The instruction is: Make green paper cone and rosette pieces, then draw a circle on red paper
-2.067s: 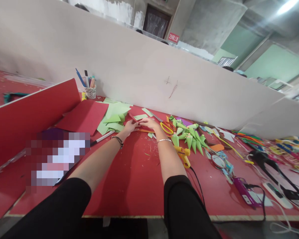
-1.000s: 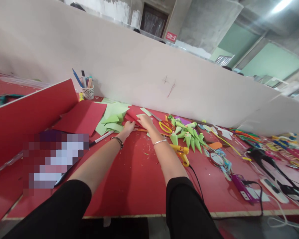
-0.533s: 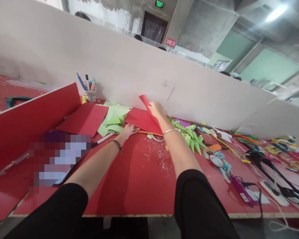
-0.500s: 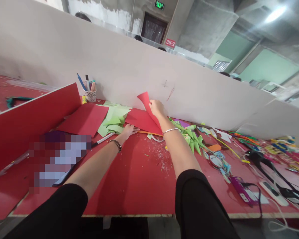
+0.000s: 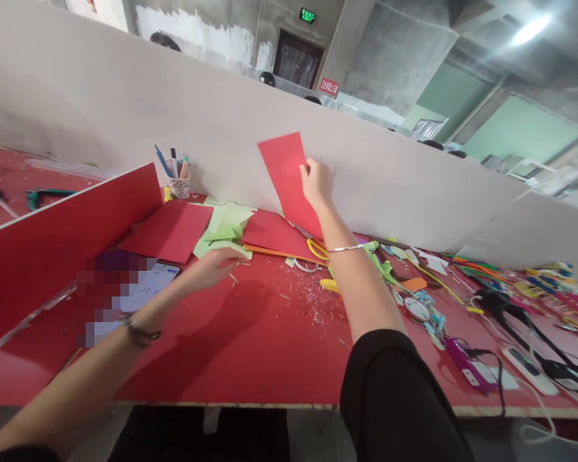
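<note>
A sheet of red paper (image 5: 286,173) is raised in front of the white partition, its right edge pinched between the thumb and fingers of my right hand (image 5: 318,183). Below it lies a pile of red paper (image 5: 274,232) with an orange sheet along its front edge. My left hand (image 5: 216,266) hovers over the table just left of that pile, fingers stretched out and holding nothing. Light green paper pieces (image 5: 221,224) are behind it. Yellow-handled scissors (image 5: 316,249) show beside my right forearm, partly hidden.
More red paper (image 5: 171,228), a phone (image 5: 151,285) and a pen cup (image 5: 179,186) are on the left. To the right are green paper shapes (image 5: 383,266), a purple device (image 5: 469,366), cables and black straps (image 5: 515,327). Paper shreds (image 5: 318,301) litter the middle. A white partition (image 5: 212,122) runs behind.
My right hand has lifted the red sheet up off the pile, baring the scissors. My left hand has come off the pile and moved left and toward me.
</note>
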Demonstrator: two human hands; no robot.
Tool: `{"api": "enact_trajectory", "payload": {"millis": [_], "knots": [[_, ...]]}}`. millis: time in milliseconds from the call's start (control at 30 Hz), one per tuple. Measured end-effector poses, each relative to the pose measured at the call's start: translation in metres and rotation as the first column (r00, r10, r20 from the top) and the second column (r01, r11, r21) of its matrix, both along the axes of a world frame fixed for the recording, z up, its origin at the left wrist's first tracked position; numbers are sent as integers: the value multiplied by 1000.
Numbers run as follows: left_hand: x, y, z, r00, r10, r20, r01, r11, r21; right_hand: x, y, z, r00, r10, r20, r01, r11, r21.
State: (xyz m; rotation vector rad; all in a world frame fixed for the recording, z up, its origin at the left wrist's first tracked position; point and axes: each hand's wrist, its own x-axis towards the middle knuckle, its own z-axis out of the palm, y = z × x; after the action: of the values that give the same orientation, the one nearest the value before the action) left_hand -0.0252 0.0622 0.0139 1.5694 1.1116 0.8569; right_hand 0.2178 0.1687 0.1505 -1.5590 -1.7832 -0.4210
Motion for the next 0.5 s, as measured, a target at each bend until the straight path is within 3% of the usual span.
{"api": "enact_trajectory", "payload": {"millis": [67,133,167,233,300,367,467,500], "knots": [[-52,-19,5,994,95,-56,-87,987,136,-2,-19,11,994,111,-24,-107,986,126],[-103,-33,-2,969,211,-126,-174,952,252,-7,-48,18,979,204,-20,-197,964,179],[-125,-37,-10,920,284,-272,-162,904,397,-11,-65,20,971,239,-8,-234,956,177],[-156,-40,-27,797,344,-496,-57,861,505,-18,-101,21,959,284,19,-284,946,158],[-170,-41,-36,721,391,-572,-1,826,563,-22,-138,18,944,326,50,-329,933,146],[-169,-45,-31,709,409,-575,33,795,606,-21,-173,10,924,375,71,-382,912,148],[-156,-61,4,769,409,-492,20,753,658,-15,-223,-17,887,451,99,-461,876,145],[-152,-67,18,814,365,-452,13,767,642,-14,-239,-31,852,508,127,-521,845,118]]}}
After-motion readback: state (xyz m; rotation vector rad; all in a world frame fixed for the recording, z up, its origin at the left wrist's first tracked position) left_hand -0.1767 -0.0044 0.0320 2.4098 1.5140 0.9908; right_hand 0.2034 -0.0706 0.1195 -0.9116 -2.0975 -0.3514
